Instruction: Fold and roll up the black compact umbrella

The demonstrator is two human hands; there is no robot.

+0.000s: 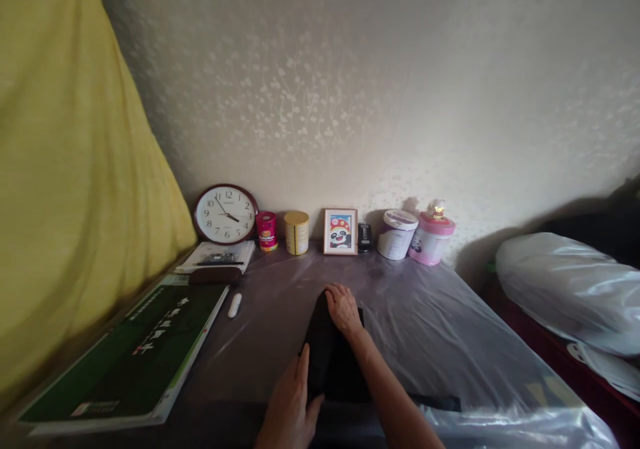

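A black, folded item that looks like cloth or a bag (325, 362) lies on the table in front of me; I cannot tell its exact kind. Its left side is raised a little, and a black strap (440, 402) sticks out to the right along the table. My left hand (297, 395) grips the near left edge, thumb and fingers on either side. At the far end, my right hand (343, 307) has its fingers curled over the upper edge, and my right forearm crosses above the black item.
A green book (135, 349), a brown case (215, 275) and a small white object (235, 305) are on the left. Along the wall stand a clock (226, 214), tins (297, 233), a picture frame (341, 231) and tubs (397, 234). Plastic film covers the table (430, 329).
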